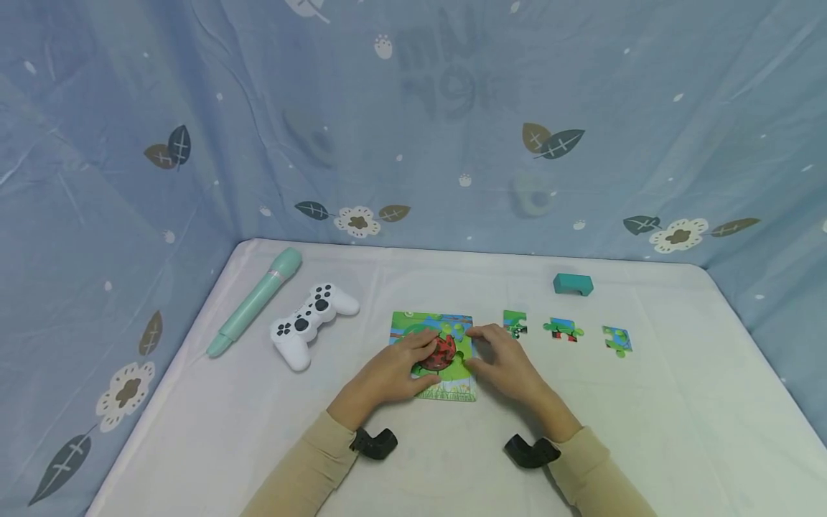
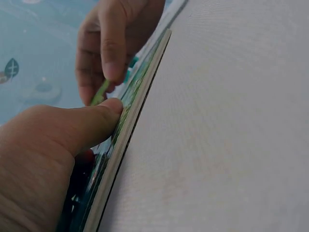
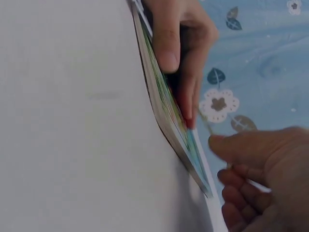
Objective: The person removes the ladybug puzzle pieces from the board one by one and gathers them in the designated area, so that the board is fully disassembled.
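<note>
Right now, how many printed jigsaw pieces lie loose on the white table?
3, right of the flat ladybird puzzle: a green piece nearest, a blue-red piece next, a blue-green piece farthest. The right hand seems to pinch another; more may be hidden.

On my head feed, the left hand [image 1: 395, 372] hides part of the ladybug puzzle [image 1: 452, 374] and both sleeves [image 1: 306, 467] leave the bottom edge. In the left wrist view, the right hand [image 2: 113, 43], cut off above, partly covers a puzzle piece [image 2: 100, 93] whose print I can't read.
</note>
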Motion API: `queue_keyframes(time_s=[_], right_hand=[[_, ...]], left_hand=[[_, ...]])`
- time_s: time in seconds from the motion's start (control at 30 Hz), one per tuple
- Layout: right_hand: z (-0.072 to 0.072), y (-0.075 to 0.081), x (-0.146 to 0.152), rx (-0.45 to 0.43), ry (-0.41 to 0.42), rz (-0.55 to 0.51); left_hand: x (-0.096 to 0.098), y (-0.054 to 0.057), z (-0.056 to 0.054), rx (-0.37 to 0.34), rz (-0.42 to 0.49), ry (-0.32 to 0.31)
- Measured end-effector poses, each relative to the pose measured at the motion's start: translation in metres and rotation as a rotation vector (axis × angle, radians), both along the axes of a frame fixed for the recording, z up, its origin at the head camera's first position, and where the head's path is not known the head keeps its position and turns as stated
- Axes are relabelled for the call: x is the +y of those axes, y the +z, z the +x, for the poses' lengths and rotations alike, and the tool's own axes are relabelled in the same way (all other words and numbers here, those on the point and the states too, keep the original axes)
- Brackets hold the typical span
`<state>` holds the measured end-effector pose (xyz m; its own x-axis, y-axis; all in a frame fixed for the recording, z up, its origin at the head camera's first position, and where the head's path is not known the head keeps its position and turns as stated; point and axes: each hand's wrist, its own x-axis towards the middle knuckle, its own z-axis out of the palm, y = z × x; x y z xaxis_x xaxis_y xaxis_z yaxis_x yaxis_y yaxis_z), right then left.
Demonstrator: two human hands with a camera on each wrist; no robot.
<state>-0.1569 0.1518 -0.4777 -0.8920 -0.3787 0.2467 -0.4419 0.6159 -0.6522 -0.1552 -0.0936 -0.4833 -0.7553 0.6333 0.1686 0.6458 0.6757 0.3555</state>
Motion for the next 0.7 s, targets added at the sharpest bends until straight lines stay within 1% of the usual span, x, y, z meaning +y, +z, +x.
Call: queue_keyframes(time_s=[0.1,0.2,0.37,0.47,0.57,0.7], right_hand=[[0.0,0.007,0.005,-0.037,-0.012,-0.023],[-0.001,0.014,0.012,-0.051,-0.026,-0.031],[0.0,0.023,0.032,-0.044,-0.035,-0.033],[0.003,0.025,0.05,-0.026,-0.052,-0.028],[0.008,0.026,0.072,0.0,-0.095,-0.002],[0.017,0.024,0.104,0.016,-0.136,0.009]], left_hand=[[0.0,-0.002,0.0,-0.005,0.002,-0.001],[0.001,-0.003,0.0,-0.009,0.01,-0.002],[0.001,-0.004,0.001,0.0,0.023,-0.009],[0.0,-0.005,0.001,0.013,0.032,-0.012],[-0.001,-0.006,0.0,0.021,0.036,-0.012],[-0.001,-0.007,-0.001,0.02,0.038,-0.007]])
